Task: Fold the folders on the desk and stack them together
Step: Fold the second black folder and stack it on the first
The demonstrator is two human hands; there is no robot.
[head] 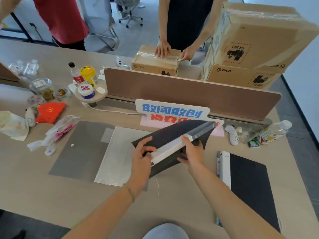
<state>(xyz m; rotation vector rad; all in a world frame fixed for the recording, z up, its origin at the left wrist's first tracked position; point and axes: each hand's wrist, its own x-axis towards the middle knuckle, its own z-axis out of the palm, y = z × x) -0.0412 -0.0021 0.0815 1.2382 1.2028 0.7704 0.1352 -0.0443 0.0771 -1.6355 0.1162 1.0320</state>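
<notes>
Head view: both hands, left hand (143, 152) and right hand (191, 150), clamp the half-closed dark folder (172, 133); press covers flush, spine squared, above the surface (181, 195).

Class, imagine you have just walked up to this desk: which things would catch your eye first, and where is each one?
First, the two hands at the centre: the left hand and right hand hold a dark folder, half closed, above the desk. Next, the bright sign with blue and red characters, against the brown partition just behind. Then a second dark folder lying flat at the right.
</notes>
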